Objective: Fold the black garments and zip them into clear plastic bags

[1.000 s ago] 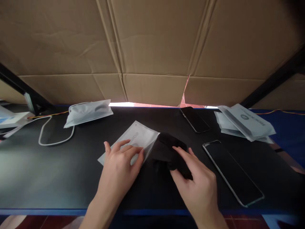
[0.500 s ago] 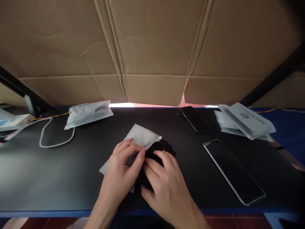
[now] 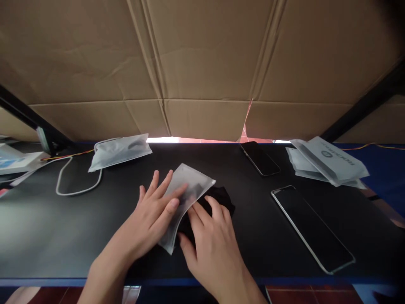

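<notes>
A translucent frosted zip pouch point(image 3: 193, 177) lies on the black tabletop in front of me, tilted, its opening facing right. My left hand point(image 3: 156, 213) rests on the pouch with fingers spread, the thumb and index finger lying over its surface. Bunched black fabric point(image 3: 221, 198) sits at the pouch's mouth, partly inside it. My right hand point(image 3: 210, 234) grips this fabric, its index and middle fingertips reaching in under the pouch's edge. How far the fabric extends inside is hidden by the pouch and both hands.
At the back left lies a filled white pouch point(image 3: 122, 152) beside a looped white cable point(image 3: 58, 181). To the right are a smaller black phone point(image 3: 261, 158) and a larger phone point(image 3: 313, 228). Flat printed pouches point(image 3: 335, 160) are stacked at the back right. Cardboard point(image 3: 202, 55) stands behind.
My left hand has let go of the pouch's edge, moved left and spread out flat over it. My right fingers have pushed slightly left, under the pouch's edge.
</notes>
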The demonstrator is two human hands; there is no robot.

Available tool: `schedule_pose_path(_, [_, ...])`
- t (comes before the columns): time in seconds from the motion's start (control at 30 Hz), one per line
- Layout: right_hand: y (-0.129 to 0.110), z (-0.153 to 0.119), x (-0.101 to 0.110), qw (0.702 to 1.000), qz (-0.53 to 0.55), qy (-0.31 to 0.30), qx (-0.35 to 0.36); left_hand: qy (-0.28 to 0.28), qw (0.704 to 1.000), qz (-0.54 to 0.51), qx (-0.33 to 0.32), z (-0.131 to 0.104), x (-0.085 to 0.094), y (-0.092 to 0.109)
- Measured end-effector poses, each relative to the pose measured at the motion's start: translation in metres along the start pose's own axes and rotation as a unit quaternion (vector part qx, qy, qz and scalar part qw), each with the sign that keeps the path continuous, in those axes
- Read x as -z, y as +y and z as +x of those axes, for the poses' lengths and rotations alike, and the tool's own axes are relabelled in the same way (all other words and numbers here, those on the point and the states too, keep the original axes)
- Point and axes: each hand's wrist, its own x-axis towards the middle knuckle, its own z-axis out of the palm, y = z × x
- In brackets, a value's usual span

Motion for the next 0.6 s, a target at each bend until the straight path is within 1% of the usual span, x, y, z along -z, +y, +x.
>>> schedule_pose_path(0.07, [0.004,0.0,0.003,0.997,0.007,-0.039,0.062,-0.022,0.999,0.026,0.0,0.003,-0.006,-0.007])
schedule_pose_path(0.13, [0.009,0.001,0.004,0.992,0.008,-0.065,0.112,-0.03,0.999,0.038,-0.009,0.003,-0.015,-0.009])
schedule_pose_path(0.23, [0.015,0.007,0.006,0.987,0.011,-0.083,0.14,-0.017,0.999,0.042,-0.028,-0.001,-0.022,-0.008])
schedule_pose_path(0.37, [0.016,0.011,0.006,0.975,0.052,-0.111,0.184,-0.022,0.998,0.019,-0.058,-0.008,-0.018,-0.005])
schedule_pose_path(0.4, [0.015,0.012,0.005,0.974,0.064,-0.113,0.188,-0.023,0.997,0.01,-0.067,-0.01,-0.017,-0.004])
schedule_pose_path(0.47, [0.01,0.014,-0.001,0.976,0.085,-0.092,0.18,-0.021,0.997,0.0,-0.079,-0.013,-0.014,-0.001])
schedule_pose_path(0.53, [0.002,0.021,-0.012,0.982,0.093,-0.058,0.153,-0.015,0.996,-0.002,-0.082,-0.016,-0.013,0.004])
schedule_pose_path(0.6, [-0.007,0.032,-0.023,0.99,0.076,-0.037,0.112,-0.014,0.996,-0.004,-0.084,-0.017,-0.014,0.01])
